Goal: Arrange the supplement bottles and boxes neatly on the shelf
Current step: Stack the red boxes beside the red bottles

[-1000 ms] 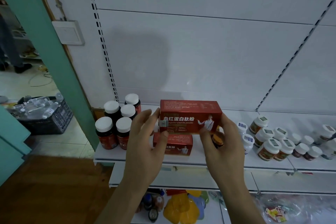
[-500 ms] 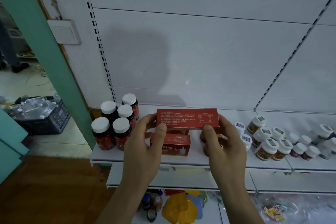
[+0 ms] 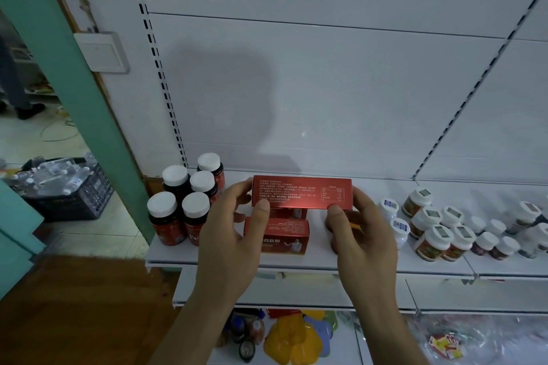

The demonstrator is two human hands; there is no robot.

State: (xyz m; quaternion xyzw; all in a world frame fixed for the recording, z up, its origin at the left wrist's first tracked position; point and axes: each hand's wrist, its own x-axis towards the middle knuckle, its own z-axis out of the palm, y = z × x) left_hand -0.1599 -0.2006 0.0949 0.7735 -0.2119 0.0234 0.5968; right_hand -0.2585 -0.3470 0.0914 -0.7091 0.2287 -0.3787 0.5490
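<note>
A red supplement box (image 3: 302,192) is held flat above the white shelf (image 3: 370,262), its printed text panel facing up, over the middle of the shelf's depth. The left hand (image 3: 234,234) grips its left end, thumb on the near edge and fingers curled round the far side; the right hand (image 3: 363,234) grips the right end the same way.

Under the held box, a second red box (image 3: 277,235) stands near the shelf's front edge, partly covered by the left thumb; just behind it a sliver of a third red box (image 3: 292,213) shows.

To the left, at the shelf's left end, stand five dark red bottles with white caps (image 3: 185,201), close together and just beside the left hand. Behind the right hand's fingers a dark, amber-topped jar (image 3: 353,224) is mostly hidden. Further right stand two white bottles with blue labels (image 3: 396,216), then a cluster of small white-capped jars (image 3: 439,234) running toward the shelf's right end.

Below, a lower shelf (image 3: 267,290) juts forward, with yellow plastic items (image 3: 292,338) beneath it. A black crate of clear bottles (image 3: 65,187) sits on the floor at left.
</note>
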